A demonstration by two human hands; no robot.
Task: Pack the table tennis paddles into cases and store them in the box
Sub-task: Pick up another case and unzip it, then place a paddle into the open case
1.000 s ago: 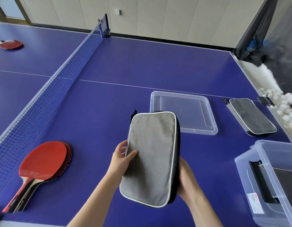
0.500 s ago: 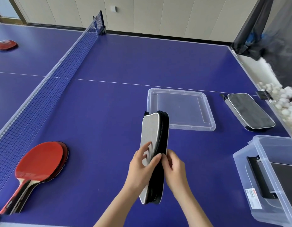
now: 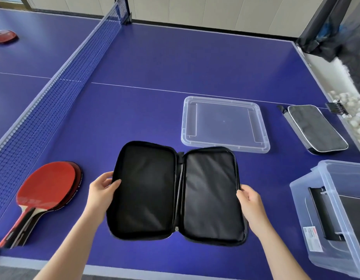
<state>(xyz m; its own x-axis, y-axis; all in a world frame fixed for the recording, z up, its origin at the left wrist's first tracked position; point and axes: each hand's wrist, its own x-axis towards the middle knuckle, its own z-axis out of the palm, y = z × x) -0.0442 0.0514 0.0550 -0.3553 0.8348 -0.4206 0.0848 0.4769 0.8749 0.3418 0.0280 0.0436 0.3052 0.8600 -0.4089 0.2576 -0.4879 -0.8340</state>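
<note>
Open black case — stacked paddles leftward

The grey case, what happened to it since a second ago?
The case was shut and turned on edge; now it is spread open like a book, black lining up. The left hand holds its left edge and the right hand its right edge. The red paddles, clear lid, second case and box stayed where they were.
</note>
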